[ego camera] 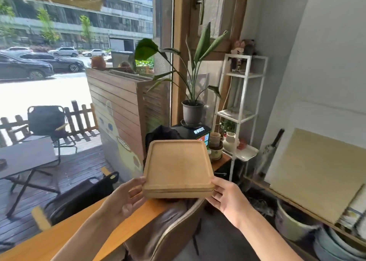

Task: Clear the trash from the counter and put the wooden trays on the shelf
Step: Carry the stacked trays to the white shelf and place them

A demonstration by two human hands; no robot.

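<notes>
The step in hand is the second half of the task: carrying the wooden trays to the shelf. Two trays (178, 167) are stacked one on the other and held in the air, above the far end of the counter (65, 233) and clear of it. The left hand (126, 196) grips the stack at its near left corner, and the right hand (225, 196) grips the near right corner. On both hands the fingers are clamped on the stack's edges, thumbs on or near the top rim and the other fingers mostly hidden beneath.

The white wire shelf (242, 114) stands ahead and to the right, beside a potted plant (193, 94). Its top tier holds a doll (240, 54). The middle tier looks mostly bare, though glare makes this hard to judge. The lowest tier carries small pots and a vase (229, 140). The stack is well short of the shelf and lower than its middle tier.

The next move probably calls for bringing the stack forward and right, then raising it level to a free tier. The plant's leaves and the crockery crowd that side, so a flat, steady approach would suit. The two trays could slide apart if tilted. No trash shows on the visible part of the counter.
</notes>
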